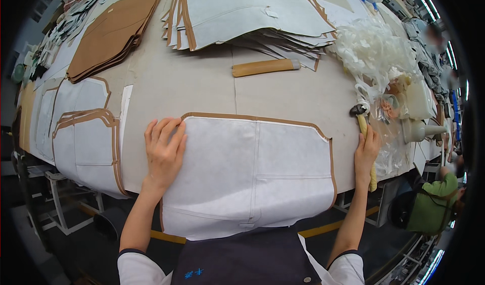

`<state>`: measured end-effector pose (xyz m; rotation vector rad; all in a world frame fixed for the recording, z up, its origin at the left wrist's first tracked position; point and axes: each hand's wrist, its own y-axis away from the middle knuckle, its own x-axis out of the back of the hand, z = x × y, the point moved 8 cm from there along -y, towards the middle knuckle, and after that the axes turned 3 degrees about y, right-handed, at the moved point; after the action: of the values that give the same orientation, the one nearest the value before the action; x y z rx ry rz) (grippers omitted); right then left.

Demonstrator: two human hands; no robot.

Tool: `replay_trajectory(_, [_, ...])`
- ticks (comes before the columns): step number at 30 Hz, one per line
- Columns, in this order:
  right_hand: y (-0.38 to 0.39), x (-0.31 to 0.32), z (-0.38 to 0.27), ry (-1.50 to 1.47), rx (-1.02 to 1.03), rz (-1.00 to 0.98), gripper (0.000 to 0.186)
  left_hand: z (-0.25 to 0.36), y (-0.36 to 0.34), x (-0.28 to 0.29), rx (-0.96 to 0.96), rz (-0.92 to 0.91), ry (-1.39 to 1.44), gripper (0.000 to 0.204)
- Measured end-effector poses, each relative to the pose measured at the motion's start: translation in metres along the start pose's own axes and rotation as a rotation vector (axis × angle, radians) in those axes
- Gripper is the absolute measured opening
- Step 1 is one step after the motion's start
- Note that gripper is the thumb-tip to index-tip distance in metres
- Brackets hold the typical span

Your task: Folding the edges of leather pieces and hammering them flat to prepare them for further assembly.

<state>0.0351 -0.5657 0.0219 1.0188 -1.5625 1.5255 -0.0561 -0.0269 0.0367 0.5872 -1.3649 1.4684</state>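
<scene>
A white panel (217,158) with brown folded edging and stitched seams lies before me, its lower part hanging over the table's near edge. My left hand (165,151) rests flat at its upper left corner, fingers stretched out over the edge. To the right of the panel, my right hand (367,151) is closed round the pale yellow wrapped handle of a hammer (373,176). The hammer's dark head points away from me and lies near the plastic bags. The right hand is apart from the panel.
Similar edged panels form a stack (247,12) at the back and a pile (91,143) at left. Brown pieces (113,32) lie far left. A brown-wrapped bar (265,67) lies mid-table. At right are plastic bags (374,47), a bottle (418,100), and a person in green (432,206).
</scene>
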Motion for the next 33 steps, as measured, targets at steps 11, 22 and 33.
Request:
replay_trajectory(11, [-0.031,0.063,-0.328,-0.812,0.564,-0.381,0.052,-0.010,0.004,0.002,0.067,0.010,0.128,0.035])
replay_trajectory(22, [-0.020,0.015,-0.414,-0.670,0.699,-0.372,0.068,-0.007,0.006,0.003,0.016,0.065,0.066,0.037])
replay_trajectory(33, [-0.012,0.020,-0.422,-0.634,0.743,-0.415,0.063,-0.007,0.007,0.004,0.017,0.104,0.081,0.030])
